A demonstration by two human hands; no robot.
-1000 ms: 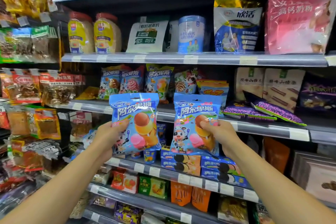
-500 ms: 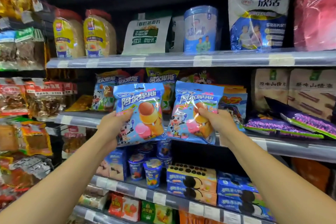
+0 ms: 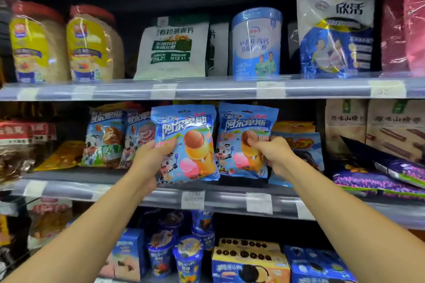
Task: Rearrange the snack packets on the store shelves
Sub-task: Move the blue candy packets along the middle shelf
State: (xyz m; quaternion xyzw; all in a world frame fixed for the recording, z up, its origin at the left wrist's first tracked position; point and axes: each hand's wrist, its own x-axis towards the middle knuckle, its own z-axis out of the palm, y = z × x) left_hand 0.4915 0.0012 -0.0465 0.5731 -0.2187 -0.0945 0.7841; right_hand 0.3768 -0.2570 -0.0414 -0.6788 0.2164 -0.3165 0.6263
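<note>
At the front of the middle shelf (image 3: 76,190), both bare arms reach in. The left hand (image 3: 149,163) grips the left packet (image 3: 188,142) by its lower left side, thumb across the front. The right hand (image 3: 273,156) pinches the right packet (image 3: 241,135) at its right edge. Both blue packets stand upright side by side, edges meeting, bottoms just over the shelf's ledge. Half a second ago they hung lower, in front of that ledge; a second ago lower again, covering the biscuit boxes (image 3: 248,264). Just behind stand like packets (image 3: 105,138) at left and an orange-and-blue bag (image 3: 296,142) at right. Purple packs (image 3: 379,181) lie further right. Above, a blue tin (image 3: 256,41) stands on the upper shelf (image 3: 207,89).
</note>
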